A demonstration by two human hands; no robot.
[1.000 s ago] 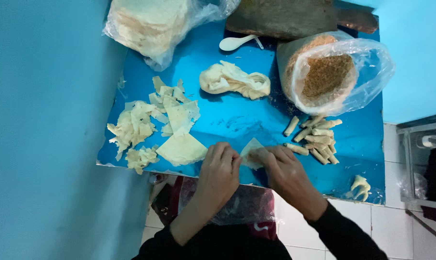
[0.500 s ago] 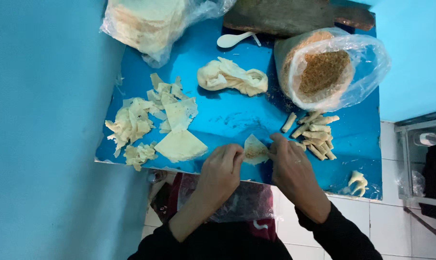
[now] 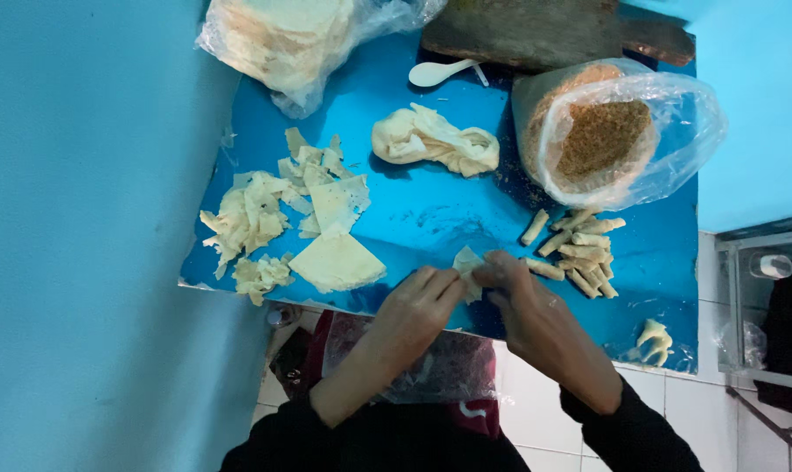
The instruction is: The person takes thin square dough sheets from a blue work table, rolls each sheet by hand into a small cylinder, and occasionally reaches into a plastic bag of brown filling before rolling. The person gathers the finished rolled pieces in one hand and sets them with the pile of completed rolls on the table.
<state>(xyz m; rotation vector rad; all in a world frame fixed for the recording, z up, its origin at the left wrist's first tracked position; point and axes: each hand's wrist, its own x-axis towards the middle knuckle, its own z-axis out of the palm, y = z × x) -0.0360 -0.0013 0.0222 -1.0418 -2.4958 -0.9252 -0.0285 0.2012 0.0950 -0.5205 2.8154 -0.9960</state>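
Both my hands meet at the near edge of the blue table (image 3: 431, 214). My left hand (image 3: 413, 306) and my right hand (image 3: 523, 301) pinch one small pale wrapper piece (image 3: 466, 262) between their fingertips, folding it. Just right of my right hand lies a pile of finished pale rolls (image 3: 575, 249). To the left lies a flat triangular wrapper sheet (image 3: 335, 262), with torn wrapper scraps (image 3: 256, 214) beyond it.
A crumpled lump of wrapper sheets (image 3: 435, 140) sits mid-table. A plastic bag of brown crumbly filling (image 3: 606, 131) stands at the right, a bag of stacked wrappers (image 3: 282, 35) at the far left, a white spoon (image 3: 440, 72) and a dark board (image 3: 536, 31) behind. One small twisted piece (image 3: 654, 339) lies near the right corner.
My hands have kept working the wrapper piece; it has gone from a spread sheet to a smaller, folded-in shape between my fingertips. The view shifted slightly.
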